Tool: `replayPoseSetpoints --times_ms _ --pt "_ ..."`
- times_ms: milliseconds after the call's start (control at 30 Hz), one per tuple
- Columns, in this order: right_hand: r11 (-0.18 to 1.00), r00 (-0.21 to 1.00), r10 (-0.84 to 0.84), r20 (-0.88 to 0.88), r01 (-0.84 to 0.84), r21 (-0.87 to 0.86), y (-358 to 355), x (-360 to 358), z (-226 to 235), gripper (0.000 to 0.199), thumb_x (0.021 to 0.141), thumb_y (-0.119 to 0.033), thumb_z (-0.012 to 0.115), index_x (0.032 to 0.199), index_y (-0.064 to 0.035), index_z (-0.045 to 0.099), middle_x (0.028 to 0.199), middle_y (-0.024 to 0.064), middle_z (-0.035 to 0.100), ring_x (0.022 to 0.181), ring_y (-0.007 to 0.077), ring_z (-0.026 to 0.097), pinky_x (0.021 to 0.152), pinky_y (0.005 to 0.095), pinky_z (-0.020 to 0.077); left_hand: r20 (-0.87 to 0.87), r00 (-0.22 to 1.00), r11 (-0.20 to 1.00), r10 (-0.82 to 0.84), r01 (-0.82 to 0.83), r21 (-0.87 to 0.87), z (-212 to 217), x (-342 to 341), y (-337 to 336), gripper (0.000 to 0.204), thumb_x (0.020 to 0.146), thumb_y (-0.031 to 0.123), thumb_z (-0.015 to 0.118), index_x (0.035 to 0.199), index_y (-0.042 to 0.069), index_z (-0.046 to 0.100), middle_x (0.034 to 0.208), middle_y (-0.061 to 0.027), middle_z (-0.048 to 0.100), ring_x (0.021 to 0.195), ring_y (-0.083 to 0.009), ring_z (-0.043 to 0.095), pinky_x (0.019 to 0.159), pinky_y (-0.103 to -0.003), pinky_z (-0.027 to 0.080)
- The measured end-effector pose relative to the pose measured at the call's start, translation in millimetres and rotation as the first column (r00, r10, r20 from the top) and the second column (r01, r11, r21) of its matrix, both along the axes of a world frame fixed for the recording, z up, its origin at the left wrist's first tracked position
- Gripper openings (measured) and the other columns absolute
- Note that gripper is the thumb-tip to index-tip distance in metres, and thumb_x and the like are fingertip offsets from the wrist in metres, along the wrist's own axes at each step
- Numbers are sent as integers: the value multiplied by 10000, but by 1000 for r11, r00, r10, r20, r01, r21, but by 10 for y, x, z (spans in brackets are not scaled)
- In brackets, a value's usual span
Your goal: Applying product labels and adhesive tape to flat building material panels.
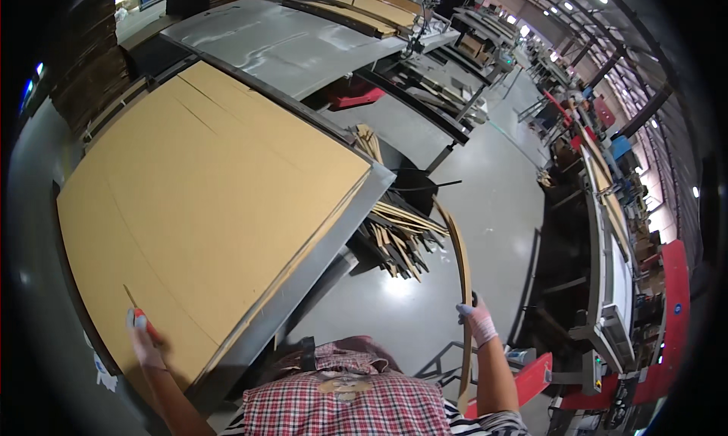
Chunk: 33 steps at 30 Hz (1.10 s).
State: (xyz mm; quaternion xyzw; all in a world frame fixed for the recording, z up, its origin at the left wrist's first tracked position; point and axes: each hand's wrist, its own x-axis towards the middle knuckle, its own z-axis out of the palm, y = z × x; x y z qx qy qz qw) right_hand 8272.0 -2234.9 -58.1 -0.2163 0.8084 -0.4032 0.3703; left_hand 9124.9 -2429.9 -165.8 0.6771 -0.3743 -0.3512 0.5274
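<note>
My left hand (144,345), in a pale glove, is closed around a knife with an orange-red handle (150,327) and a thin blade. It is over the near left part of a large tan board (220,163) on a grey table. Out to the right, my right hand (479,320), also gloved, grips a long narrow strip of board (459,258). That strip curves away past the table's right side, and its lower end hangs down beside my body. A few dark lines run across the tan board's surface.
Several cut strips (402,243) stick out of a dark bin beyond the table's right edge (303,273). Further back is a grey machine table (280,42) with more boards. Stacks of brown board (87,64) stand far left. Machinery with red parts (673,315) lines the right.
</note>
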Motion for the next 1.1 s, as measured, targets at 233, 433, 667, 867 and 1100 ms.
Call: replayPoseSetpoints --times_ms 233,433,667,867,1100 --pt "749 449 656 -607 -290 596 -2555 -1067 -106 930 707 -314 877 1447 -18 398 1397 271 493 1308 390 482 1097 411 405 -564 550 785 -616 369 -497 1864 -2978 -749 307 1018 132 527 1311 42 522 1092 -63 602 1098 -205 561 1013 -397 472" --pt "412 386 909 159 -769 -488 -3790 -331 71 831 836 -218 799 1509 -54 339 1371 146 547 1206 236 567 1038 362 458 -671 568 818 -477 566 -103 1673 -6094 -1557 378 916 109 686 1245 2 534 1150 -119 643 1090 -228 624 1001 -388 485" --pt "596 374 763 528 -722 -351 -4209 -904 18 630 950 -285 690 1436 -26 384 948 67 650 666 97 612 589 252 533 392 407 513 -825 831 217 1553 -6933 -2597 504 880 233 707 1325 50 559 1304 -191 556 1212 -346 546 1019 -406 472" --pt "442 458 865 -202 -889 -124 -4233 -1083 -285 469 983 -223 578 1356 -41 361 850 234 653 700 388 656 644 464 529 625 314 587 -714 756 291 1008 -6709 -3897 214 883 207 671 1051 78 699 1066 -131 678 1034 -316 630 928 -402 497" --pt "273 245 962 -120 -865 421 -4404 -654 -62 513 963 -247 551 1391 -39 360 951 272 666 858 460 643 743 521 510 846 89 586 -525 759 283 333 -6558 -4169 181 822 337 718 869 165 688 969 -80 669 938 -301 617 866 -445 486"
